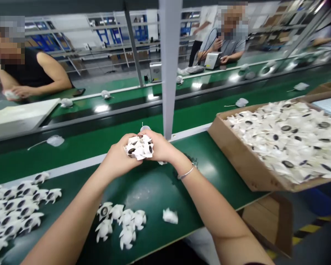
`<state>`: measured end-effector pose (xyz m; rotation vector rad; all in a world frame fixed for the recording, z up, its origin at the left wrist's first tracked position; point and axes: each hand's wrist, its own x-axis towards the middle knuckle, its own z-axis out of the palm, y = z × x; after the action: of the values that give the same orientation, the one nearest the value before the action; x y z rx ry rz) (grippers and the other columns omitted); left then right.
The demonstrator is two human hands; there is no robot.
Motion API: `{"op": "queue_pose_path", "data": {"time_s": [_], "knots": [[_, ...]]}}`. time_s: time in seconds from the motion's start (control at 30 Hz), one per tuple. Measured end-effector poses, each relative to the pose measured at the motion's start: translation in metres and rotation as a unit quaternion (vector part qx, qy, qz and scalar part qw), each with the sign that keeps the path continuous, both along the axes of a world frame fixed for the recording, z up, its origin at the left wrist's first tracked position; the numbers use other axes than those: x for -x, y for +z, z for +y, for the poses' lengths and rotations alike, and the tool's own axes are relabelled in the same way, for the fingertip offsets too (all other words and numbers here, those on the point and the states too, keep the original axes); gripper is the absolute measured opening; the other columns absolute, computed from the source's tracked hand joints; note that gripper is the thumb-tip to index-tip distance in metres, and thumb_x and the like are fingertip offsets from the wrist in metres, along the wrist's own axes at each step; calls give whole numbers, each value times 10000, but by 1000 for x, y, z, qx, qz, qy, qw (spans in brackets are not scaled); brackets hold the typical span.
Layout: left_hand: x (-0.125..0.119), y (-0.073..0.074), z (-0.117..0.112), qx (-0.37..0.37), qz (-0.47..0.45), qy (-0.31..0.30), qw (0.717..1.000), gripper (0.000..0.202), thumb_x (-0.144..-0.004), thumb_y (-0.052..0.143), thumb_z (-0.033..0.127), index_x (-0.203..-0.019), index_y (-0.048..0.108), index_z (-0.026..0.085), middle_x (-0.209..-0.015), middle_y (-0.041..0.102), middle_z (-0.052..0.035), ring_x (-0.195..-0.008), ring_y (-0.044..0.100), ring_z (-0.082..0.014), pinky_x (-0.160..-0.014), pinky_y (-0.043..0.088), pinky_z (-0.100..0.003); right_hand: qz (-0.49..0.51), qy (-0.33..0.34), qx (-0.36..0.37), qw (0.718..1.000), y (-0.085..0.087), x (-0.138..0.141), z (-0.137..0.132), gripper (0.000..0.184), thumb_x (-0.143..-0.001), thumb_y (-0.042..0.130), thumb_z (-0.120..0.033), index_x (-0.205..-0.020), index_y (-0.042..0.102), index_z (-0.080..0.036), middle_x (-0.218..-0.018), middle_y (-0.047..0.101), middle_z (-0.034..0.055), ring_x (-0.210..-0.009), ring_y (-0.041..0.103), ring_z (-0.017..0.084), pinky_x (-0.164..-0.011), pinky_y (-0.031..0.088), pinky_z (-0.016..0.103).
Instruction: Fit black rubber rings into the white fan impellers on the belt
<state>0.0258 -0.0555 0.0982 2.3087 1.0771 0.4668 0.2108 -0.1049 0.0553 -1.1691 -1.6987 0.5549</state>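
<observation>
Cupped together, my left hand (pixel 121 156) and my right hand (pixel 161 147) hold a cluster of small white fan blades (pixel 139 148) with dark round hubs, raised above the green tabletop. Both hands are closed around the cluster from its two sides. Below them on the table lie several loose white fan blades (pixel 127 221), most with the hub hidden, and a single one (pixel 170 216) apart to the right. Rows of fan blades (pixel 13 206) with dark hubs facing up lie at the left, beyond my left forearm.
A cardboard box (pixel 237 154) heaped with white fan blades stands at the right. A grey post (pixel 169 73) rises just beyond my hands. Past the table's white edge strip runs a green conveyor (pixel 82 147) with small corded white parts. Two co-workers sit across it.
</observation>
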Motion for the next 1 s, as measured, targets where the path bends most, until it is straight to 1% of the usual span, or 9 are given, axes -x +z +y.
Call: {"op": "queue_pose_path", "data": {"time_s": [0.1, 0.2, 0.3, 0.4, 0.53, 0.67, 0.77, 0.87, 1.0], "knots": [[20, -22, 10, 32, -13, -8, 999, 664, -618, 736, 349, -1243, 529, 265, -1141, 684, -20, -954, 668, -250, -743, 510, -289, -25, 2, 8, 1000, -15, 17, 10, 465, -693, 740, -273, -1112, 547, -214, -1053, 649, 25, -926, 618, 195, -784, 464, 285], [28, -40, 17, 47, -44, -35, 997, 707, -611, 760, 363, -1264, 514, 248, -1216, 650, -44, -1024, 649, -256, -814, 509, -308, -46, -10, 5, 999, -27, 26, 9, 431, -720, 703, -248, -1120, 551, -194, -1064, 640, 57, -960, 612, 213, -812, 464, 309], [29, -53, 23, 50, -75, -70, 993, 731, -602, 779, 377, -1265, 507, 231, -1261, 621, -57, -1061, 631, -250, -873, 497, -316, -44, -38, -7, 998, -38, 28, 4, 425, -724, 692, -237, -1124, 553, -198, -1095, 639, 78, -985, 612, 230, -844, 471, 338], [27, -62, 26, 53, -76, -85, 992, 736, -609, 772, 351, -1280, 492, 236, -1251, 618, -44, -1034, 630, -233, -862, 490, -304, -45, -61, -28, 997, -45, 27, -1, 435, -698, 682, -191, -1115, 559, -211, -1101, 643, 75, -996, 616, 237, -854, 477, 345], [30, -61, 28, 64, -52, -95, 992, 719, -641, 748, 324, -1300, 470, 253, -1252, 611, -29, -1035, 625, -227, -849, 484, -294, -66, -62, -35, 995, -48, 31, -5, 465, -676, 636, -135, -1127, 561, -213, -1097, 644, 66, -990, 622, 236, -824, 489, 335], [46, -52, 30, 97, -21, -128, 987, 845, -601, 811, 387, -1339, 422, 252, -1283, 590, -54, -1093, 606, -264, -886, 492, -326, -86, -42, -14, 995, -44, 44, -10, 476, -685, 651, -160, -1147, 557, -229, -1177, 629, 75, -1070, 610, 260, -864, 504, 355], [61, -50, 30, 117, -1, -146, 982, 912, -609, 831, 420, -1384, 376, 262, -1340, 550, -76, -1147, 583, -283, -929, 492, -359, -125, -27, -2, 992, -40, 54, -14, 446, -736, 639, -184, -1171, 560, -235, -1250, 609, 83, -1095, 609, 262, -869, 513, 358], [73, -52, 30, 119, -18, -167, 979, 900, -641, 830, 429, -1400, 373, 272, -1401, 500, -85, -1210, 548, -282, -999, 472, -378, -181, -13, 14, 983, -37, 58, -20, 421, -781, 619, -205, -1198, 569, -235, -1314, 587, 85, -1096, 613, 265, -845, 529, 366], [84, -47, 33, 119, -23, -204, 971, 884, -658, 823, 346, -1427, 388, 306, -1436, 479, -63, -1301, 482, -272, -1099, 409, -402, -253, 4, 41, 967, -32, 58, -25, 507, -774, 634, -193, -1273, 567, -252, -1402, 547, 66, -1156, 576, 308, -883, 544, 449]]}}
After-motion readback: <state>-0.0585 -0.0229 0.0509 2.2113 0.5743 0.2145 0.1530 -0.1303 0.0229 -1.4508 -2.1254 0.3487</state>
